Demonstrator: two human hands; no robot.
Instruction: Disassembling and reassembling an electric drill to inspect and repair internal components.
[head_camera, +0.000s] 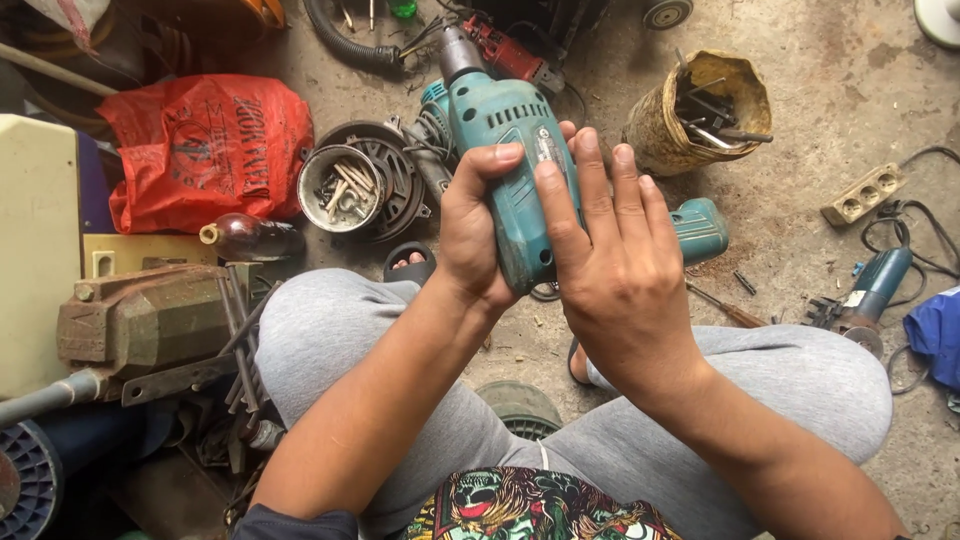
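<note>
A teal electric drill (505, 120) is held above my knees, with its chuck pointing away from me. My left hand (470, 235) grips the drill body from the left, thumb across the top. My right hand (615, 265) lies flat on the right side of the body, fingers stretched out along the casing. The drill's teal handle (700, 228) sticks out to the right behind my right hand. I sit cross-legged in grey trousers on a concrete floor.
A metal tin of bolts (340, 188) sits left of the drill, next to a red plastic bag (205, 145) and a brown bottle (250, 238). A worn bucket of tools (700, 110), a power strip (865, 195), an angle grinder (865, 295) and a screwdriver (735, 312) lie right. A rusty vise (150, 320) stands at left.
</note>
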